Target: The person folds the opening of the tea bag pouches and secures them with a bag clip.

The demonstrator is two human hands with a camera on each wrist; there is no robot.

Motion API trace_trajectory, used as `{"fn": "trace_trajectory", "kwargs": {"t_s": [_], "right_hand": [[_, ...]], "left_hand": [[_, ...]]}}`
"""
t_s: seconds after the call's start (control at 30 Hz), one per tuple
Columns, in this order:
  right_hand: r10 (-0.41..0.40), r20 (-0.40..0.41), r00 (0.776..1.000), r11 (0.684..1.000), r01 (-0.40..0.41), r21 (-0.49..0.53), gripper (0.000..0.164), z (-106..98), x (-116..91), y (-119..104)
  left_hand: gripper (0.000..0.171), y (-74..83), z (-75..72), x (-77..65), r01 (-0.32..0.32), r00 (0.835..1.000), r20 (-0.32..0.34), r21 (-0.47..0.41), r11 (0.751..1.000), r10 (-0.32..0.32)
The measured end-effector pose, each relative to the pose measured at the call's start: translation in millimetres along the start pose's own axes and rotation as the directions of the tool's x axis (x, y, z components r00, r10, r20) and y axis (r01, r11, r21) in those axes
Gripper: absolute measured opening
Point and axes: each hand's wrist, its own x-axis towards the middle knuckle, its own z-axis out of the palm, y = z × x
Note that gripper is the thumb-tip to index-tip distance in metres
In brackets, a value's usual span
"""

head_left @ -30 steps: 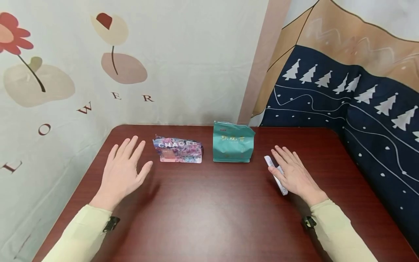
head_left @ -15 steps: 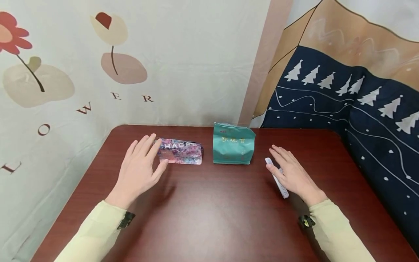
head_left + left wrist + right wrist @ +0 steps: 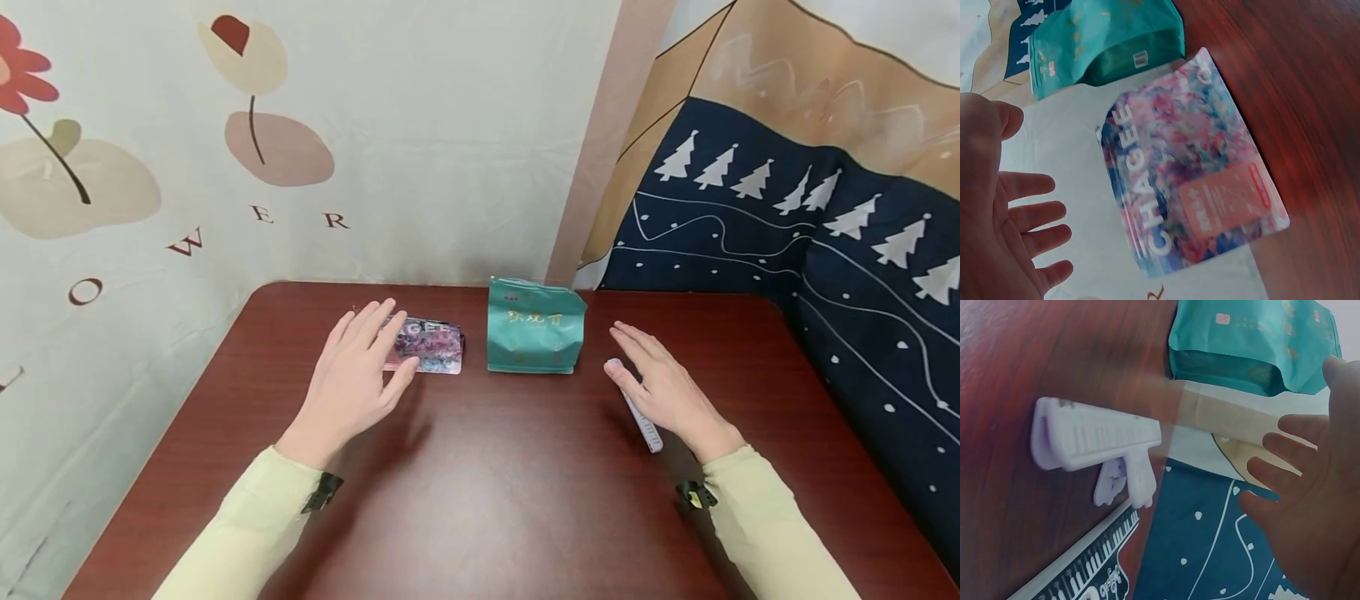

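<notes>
Seeing left hand (image 3: pixel 345 387) and right hand (image 3: pixel 671 387) with fingers (image 3: pixel 392 331) wide, nothing held; a low, fast left approach could knock the CHAGEE pouch (image 3: pixel 1179 156) over.

clip (image 3: pixel 1100 435): smooth plastic | teal bag (image 3: pixel 536 329): satiny | CHAGEE pouch (image 3: pixel 1191 164): glossy | table (image 3: pixel 487 492): glossy woodgrain

Bag (image 3: pixel 536 327) on a table (image 3: pixel 480 483) between a pouch (image 3: pixel 435 343) and a clip (image 3: pixel 645 427).
The pouch and the left hand (image 3: pixel 351 383) are left of the bag; the clip and the right hand (image 3: pixel 671 396) are right of it, nearer the person; cloth (image 3: pixel 450 142) hangs behind it.
</notes>
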Motion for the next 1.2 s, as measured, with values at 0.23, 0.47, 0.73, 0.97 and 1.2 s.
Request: {"fn": "trace_trajectory", "kwargs": {"t_s": [0.23,0.47,0.73,0.97,1.2], "right_hand": [[-0.006,-0.001,1.0,0.999,0.006,0.041,0.063,1.1,2.2,-3.2],[-0.007,-0.023,1.0,0.998,0.008,0.068,0.063,0.7,3.8,-6.2],[-0.017,-0.056,0.998,0.996,0.022,0.088,0.061,-0.6,10.1,-10.6],[-0.031,-0.073,0.997,0.994,0.039,0.105,0.06,-2.3,17.2,-13.9],[-0.028,-0.086,0.996,0.99,0.039,0.133,0.061,-2.3,21.4,-16.6]], "left_hand": [[0.06,14.6,4.9,7.1,-0.019,1.0,0.016,-0.02,1.0,0.019],[0.058,28.0,9.1,19.2,-0.033,0.997,0.06,-0.062,0.998,0.037],[0.058,37.1,12.5,30.6,-0.049,0.992,0.11,-0.077,0.996,0.057],[0.058,44.6,16.8,42.5,-0.064,0.989,0.127,-0.077,0.995,0.074],[0.057,55.5,18.2,54.8,-0.105,0.989,0.101,-0.054,0.993,0.11]]}}
